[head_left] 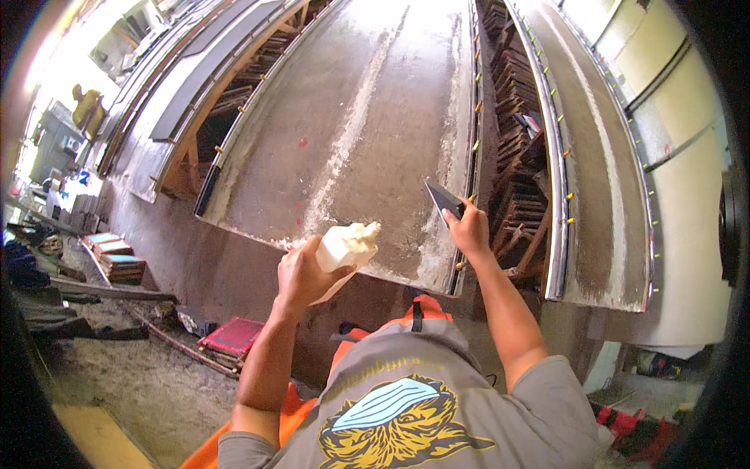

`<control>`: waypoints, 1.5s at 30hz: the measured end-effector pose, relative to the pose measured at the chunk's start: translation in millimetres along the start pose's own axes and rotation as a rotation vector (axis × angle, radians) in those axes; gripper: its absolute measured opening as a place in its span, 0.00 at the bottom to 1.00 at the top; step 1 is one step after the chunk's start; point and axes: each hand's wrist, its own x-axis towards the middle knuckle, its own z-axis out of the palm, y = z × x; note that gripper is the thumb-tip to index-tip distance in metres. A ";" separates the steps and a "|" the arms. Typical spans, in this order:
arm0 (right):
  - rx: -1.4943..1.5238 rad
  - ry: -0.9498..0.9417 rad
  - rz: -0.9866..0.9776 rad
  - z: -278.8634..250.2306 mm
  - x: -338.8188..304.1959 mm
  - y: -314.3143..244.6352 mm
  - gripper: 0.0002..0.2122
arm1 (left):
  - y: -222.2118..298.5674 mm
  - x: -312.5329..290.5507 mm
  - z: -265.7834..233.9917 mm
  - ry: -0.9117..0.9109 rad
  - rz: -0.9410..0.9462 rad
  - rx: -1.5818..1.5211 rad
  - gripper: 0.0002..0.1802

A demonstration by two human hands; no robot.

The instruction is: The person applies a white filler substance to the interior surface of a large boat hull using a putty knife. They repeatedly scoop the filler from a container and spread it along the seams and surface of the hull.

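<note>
My left hand (301, 275) is wrapped round a white block-shaped container (337, 252), tilted over the near end of a long table (269, 176). Lumpy cream-coloured paste (361, 235) sits on the container's upper end. Further right, my right hand (469, 230) grips a dark flat scraper (444, 201) by its lower part. Its blade points up and to the left, above the table's right side. Whether its edge touches the surface I cannot tell. The tabletop is brown and worn, with rough whitish streaks running lengthwise and a few red spots.
A second long table (590, 195) with small coloured clips stands to the right. Stacked wooden frames (519, 168) fill the gap between. On the left are another table (168, 156), a stack of boards (117, 262) and a red framed panel (233, 336) low down.
</note>
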 end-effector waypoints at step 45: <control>0.385 -0.154 0.012 -50.1 90.8 100.3 0.14 | 185.8 242.8 88.8 -0.161 0.047 0.469 0.24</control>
